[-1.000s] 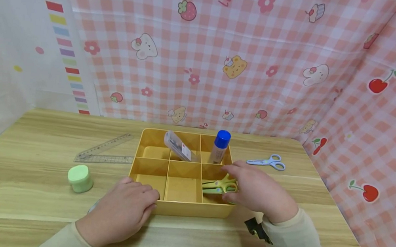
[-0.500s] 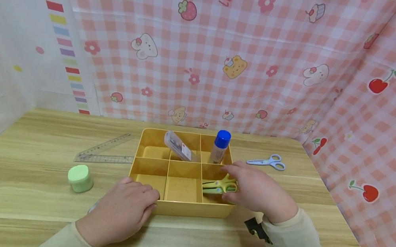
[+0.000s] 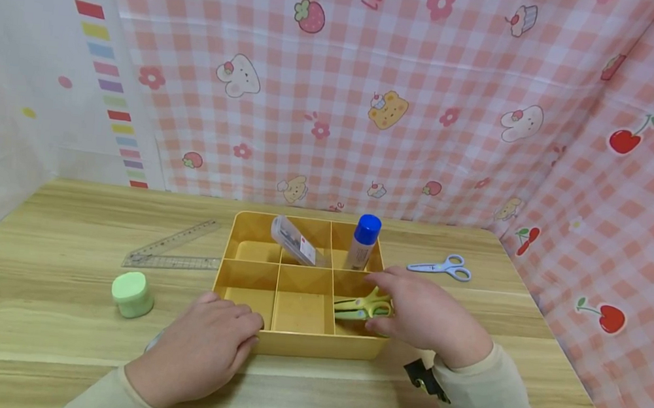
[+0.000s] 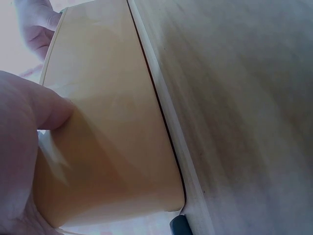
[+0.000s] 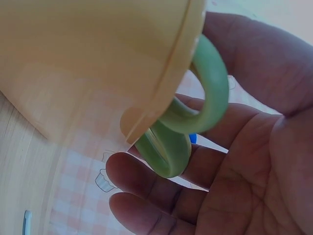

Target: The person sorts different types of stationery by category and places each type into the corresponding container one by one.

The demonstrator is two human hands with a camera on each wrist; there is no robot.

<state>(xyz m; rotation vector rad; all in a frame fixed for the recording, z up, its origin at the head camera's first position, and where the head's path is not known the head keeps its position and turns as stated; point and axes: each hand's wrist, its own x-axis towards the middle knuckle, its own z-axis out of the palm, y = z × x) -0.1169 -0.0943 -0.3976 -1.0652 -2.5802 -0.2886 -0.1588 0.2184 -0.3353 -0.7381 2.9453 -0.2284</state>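
A yellow divided box [image 3: 316, 346] stands on the table. My left hand [image 3: 204, 343] holds its front left corner; in the left wrist view the thumb [image 4: 54, 111] lies against the outer wall. Yellow-handled scissors [image 3: 375, 302] lie in the front right compartment beside green scissors [image 3: 360, 315]. My right hand [image 3: 431, 316] is at the box's right wall, its fingers spread and slightly bent about the scissors' handles. Green handle loops [image 5: 215, 83] stick out past the rim in the right wrist view, with gaps between them and the fingers.
A blue-capped glue stick [image 3: 365, 242] and a clear case [image 3: 298, 242] stand in the back compartments. Light blue scissors [image 3: 442, 267] lie right of the box. Left of it are a clear ruler piece [image 3: 173, 261] and a green jar [image 3: 133, 296]. Patterned cloth [image 3: 337, 100] hangs behind.
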